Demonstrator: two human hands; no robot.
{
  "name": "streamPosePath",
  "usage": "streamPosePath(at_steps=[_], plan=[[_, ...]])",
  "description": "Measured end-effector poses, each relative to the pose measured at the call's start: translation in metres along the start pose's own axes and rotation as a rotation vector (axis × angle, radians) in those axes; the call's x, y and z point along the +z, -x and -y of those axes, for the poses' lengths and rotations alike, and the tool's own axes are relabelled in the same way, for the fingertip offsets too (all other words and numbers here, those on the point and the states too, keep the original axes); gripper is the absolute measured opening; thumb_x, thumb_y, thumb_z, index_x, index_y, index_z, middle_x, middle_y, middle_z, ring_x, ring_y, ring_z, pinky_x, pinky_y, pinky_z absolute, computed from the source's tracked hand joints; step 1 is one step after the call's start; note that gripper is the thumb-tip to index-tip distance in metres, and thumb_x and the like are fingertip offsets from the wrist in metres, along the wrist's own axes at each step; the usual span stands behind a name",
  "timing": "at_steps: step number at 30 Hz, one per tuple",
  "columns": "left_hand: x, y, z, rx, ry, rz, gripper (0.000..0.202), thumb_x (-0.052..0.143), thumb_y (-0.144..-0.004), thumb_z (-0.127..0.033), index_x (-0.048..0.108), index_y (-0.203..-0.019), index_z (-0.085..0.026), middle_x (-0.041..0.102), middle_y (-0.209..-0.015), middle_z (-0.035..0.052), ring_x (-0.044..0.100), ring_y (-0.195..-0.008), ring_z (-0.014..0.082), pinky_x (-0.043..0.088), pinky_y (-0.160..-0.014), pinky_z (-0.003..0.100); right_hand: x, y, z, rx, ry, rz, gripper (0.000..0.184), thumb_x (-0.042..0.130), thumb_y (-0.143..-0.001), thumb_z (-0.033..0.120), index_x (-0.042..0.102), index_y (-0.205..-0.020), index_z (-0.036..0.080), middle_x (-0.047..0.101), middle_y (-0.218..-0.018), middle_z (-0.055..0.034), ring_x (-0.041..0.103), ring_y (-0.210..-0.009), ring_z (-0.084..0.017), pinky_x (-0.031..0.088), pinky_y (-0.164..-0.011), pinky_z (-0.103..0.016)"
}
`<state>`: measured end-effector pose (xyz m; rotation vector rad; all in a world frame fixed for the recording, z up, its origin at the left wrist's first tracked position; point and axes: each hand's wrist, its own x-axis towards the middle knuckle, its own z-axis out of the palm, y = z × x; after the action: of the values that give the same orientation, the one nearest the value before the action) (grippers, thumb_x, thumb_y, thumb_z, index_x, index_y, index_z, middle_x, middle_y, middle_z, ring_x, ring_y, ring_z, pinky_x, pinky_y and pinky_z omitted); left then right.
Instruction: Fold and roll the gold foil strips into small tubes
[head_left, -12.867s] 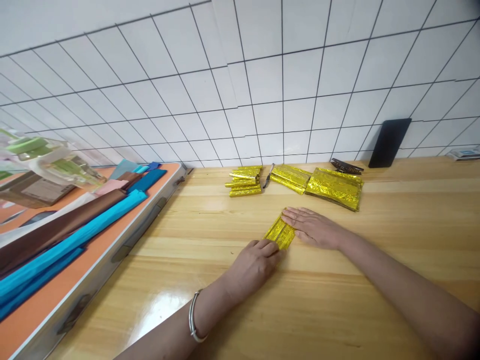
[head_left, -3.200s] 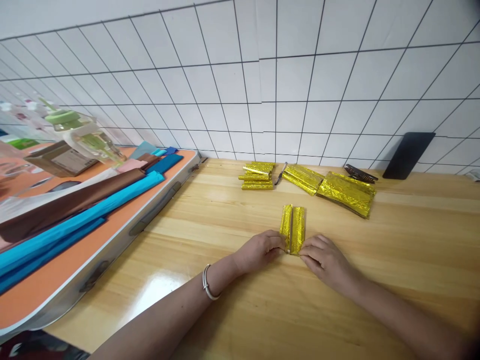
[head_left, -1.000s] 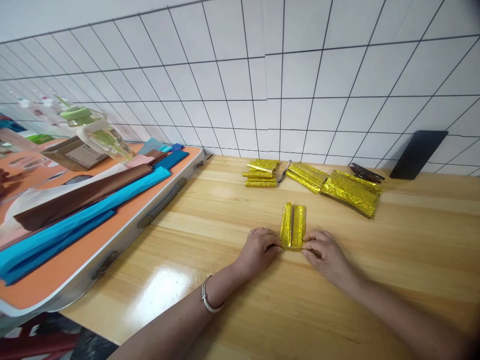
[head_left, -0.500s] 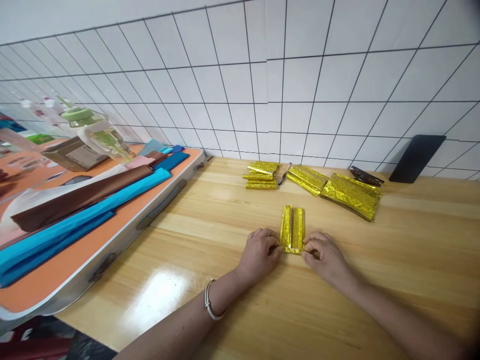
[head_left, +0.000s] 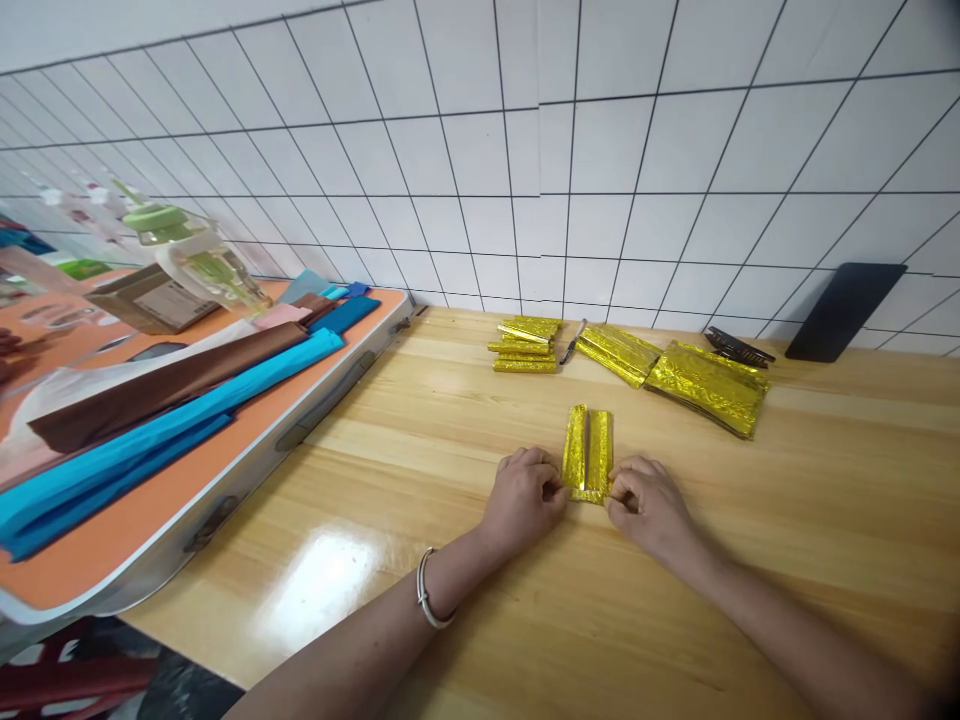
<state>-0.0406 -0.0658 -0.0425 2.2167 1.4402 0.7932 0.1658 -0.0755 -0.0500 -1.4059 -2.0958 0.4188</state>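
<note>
A small piece of shiny gold foil paper (head_left: 601, 450) lies on the wooden table between my hands. Its two sides are folded inward to a narrow dark slit, and the near edge is turned up in a strip. My left hand (head_left: 525, 497) pinches the near left corner of the foil. Opposite it, my right hand (head_left: 645, 503) pinches the near right corner. Farther back sit several folded gold strips (head_left: 525, 345) in a pile. To their right lie a flat gold foil packet (head_left: 619, 352) and a stack of gold foil sheets (head_left: 709, 388).
A pen (head_left: 573, 342), a dark hair clip (head_left: 739, 347) and a black phone (head_left: 844, 312) are along the tiled wall. An orange-topped folding table (head_left: 180, 478) on the left bears blue and brown paper (head_left: 172, 380), a cardboard box (head_left: 154, 298) and a green-lidded bottle (head_left: 191, 250).
The view has shifted slightly. Both hands stay at the foil's near corners, and the foil looks nearly the same.
</note>
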Motion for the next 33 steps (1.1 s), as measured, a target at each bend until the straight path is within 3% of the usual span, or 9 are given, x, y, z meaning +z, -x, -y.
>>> streamPosePath(at_steps=[10,16,20,25,33], plan=[[-0.0016,0.0026,-0.0059,-0.035,-0.087,0.02,0.009,0.061,-0.07,-0.019,0.054,-0.064,-0.017,0.055,-0.081,0.0022,0.049,-0.082,0.0175,0.036,-0.075,0.03,-0.0023,-0.0006,0.0055,0.053,0.049,0.024,0.01,0.057,-0.064,0.015,0.051,-0.058,0.021,0.057,-0.083,-0.0029,0.05,-0.08,-0.02,0.038,-0.073,-0.033],[-0.0044,0.0029,-0.0068,-0.045,-0.108,0.041,0.011,0.061,-0.071,-0.021,0.051,-0.068,-0.018,0.053,-0.08,0.0011,0.048,-0.081,0.0169,0.036,-0.074,0.029,-0.0024,0.0017,0.006,0.107,0.105,-0.002,0.007,0.059,-0.063,0.017,0.054,-0.059,0.021,0.057,-0.096,-0.0045,0.049,-0.092,-0.022,0.037,-0.078,-0.035],[-0.0057,0.0026,-0.0058,-0.039,-0.098,0.056,0.011,0.061,-0.073,-0.022,0.051,-0.071,-0.018,0.053,-0.082,0.0009,0.048,-0.082,0.0173,0.035,-0.073,0.029,-0.0012,0.0016,0.004,0.099,0.097,-0.007,0.005,0.06,-0.064,0.02,0.057,-0.067,0.022,0.056,-0.101,-0.0054,0.048,-0.098,-0.024,0.036,-0.083,-0.037],[-0.0071,0.0031,-0.0063,-0.026,-0.055,0.058,0.008,0.06,-0.074,-0.02,0.052,-0.077,-0.019,0.054,-0.084,0.0007,0.048,-0.084,0.0174,0.035,-0.075,0.029,-0.0032,0.0009,0.0025,0.078,0.078,-0.001,0.019,0.061,-0.065,0.02,0.057,-0.083,0.022,0.057,-0.104,-0.0057,0.048,-0.101,-0.024,0.035,-0.086,-0.038],[-0.0057,0.0045,-0.0068,0.033,-0.009,0.091,0.009,0.052,-0.077,-0.013,0.056,-0.079,-0.02,0.057,-0.083,0.0011,0.05,-0.084,0.0165,0.035,-0.076,0.028,-0.0039,0.0052,-0.0022,0.065,0.055,0.026,0.016,0.06,-0.068,0.023,0.062,-0.084,0.025,0.056,-0.108,-0.0043,0.047,-0.102,-0.024,0.036,-0.087,-0.039]])
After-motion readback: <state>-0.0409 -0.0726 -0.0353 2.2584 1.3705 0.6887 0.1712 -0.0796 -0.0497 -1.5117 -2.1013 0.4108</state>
